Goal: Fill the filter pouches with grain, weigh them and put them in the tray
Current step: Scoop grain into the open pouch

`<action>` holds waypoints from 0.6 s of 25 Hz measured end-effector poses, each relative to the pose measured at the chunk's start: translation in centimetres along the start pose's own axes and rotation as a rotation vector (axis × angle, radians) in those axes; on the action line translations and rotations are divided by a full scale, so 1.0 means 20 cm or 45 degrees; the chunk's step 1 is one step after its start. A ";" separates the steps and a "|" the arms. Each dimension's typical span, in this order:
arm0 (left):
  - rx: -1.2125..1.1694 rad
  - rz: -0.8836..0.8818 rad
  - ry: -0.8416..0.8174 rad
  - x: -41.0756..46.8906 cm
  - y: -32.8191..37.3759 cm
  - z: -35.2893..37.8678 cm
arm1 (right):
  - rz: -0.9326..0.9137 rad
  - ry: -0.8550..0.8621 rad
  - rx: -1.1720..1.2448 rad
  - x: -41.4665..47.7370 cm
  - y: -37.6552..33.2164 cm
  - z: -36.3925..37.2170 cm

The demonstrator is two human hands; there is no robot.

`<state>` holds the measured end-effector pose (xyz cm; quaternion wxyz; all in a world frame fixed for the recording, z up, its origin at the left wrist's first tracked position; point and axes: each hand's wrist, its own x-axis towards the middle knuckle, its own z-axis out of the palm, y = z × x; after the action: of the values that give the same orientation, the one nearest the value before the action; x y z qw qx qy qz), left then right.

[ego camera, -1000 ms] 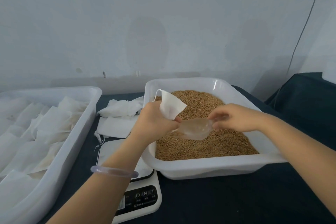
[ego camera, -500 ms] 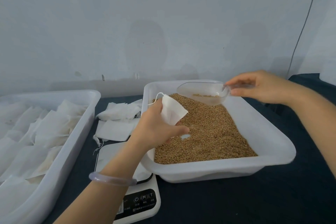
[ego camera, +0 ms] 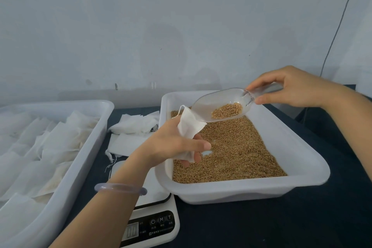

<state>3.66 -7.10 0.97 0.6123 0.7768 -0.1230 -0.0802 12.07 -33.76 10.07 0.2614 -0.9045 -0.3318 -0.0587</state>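
Your left hand (ego camera: 173, 143) is closed around a white filter pouch (ego camera: 189, 129), thumb across its front and fingers curled behind, holding it over the near-left part of the grain bin (ego camera: 302, 169) with its mouth turned up toward the scoop. Your right hand (ego camera: 296, 88) pinches the handle of a clear plastic scoop (ego camera: 219, 104) between thumb and fingertips, over the far side of the grain bin; the scoop's lip touches the pouch's upper edge, and a small heap of grain (ego camera: 227, 110) lies in its bowl. A translucent bangle (ego camera: 120, 188) circles your left wrist.

Brown grain fills the bin's floor, with a small bare patch just beside your left fingertips. Left of the grain bin, partly under its near-left corner, sits a white digital scale (ego camera: 155, 219); its display is too blurred to read. Behind the scale lies a loose stack of empty pouches (ego camera: 132, 127). Farther left of the grain bin stands the white tray (ego camera: 84, 159), lined with filled pouches (ego camera: 40, 147).

Everything rests on a dark blue cloth-covered table (ego camera: 261, 225). Behind the grain bin rises a pale, scuffed wall (ego camera: 181, 26), with a thin dark cable (ego camera: 340, 24) running down it on the right.
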 end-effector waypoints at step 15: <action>-0.125 -0.021 -0.191 0.00 0.00 -0.02 | -0.002 -0.079 -0.036 0.03 -0.02 -0.01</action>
<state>3.84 -6.63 1.01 0.6381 0.7387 -0.1581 -0.1490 12.39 -33.27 10.65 0.2382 -0.9093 -0.3395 -0.0355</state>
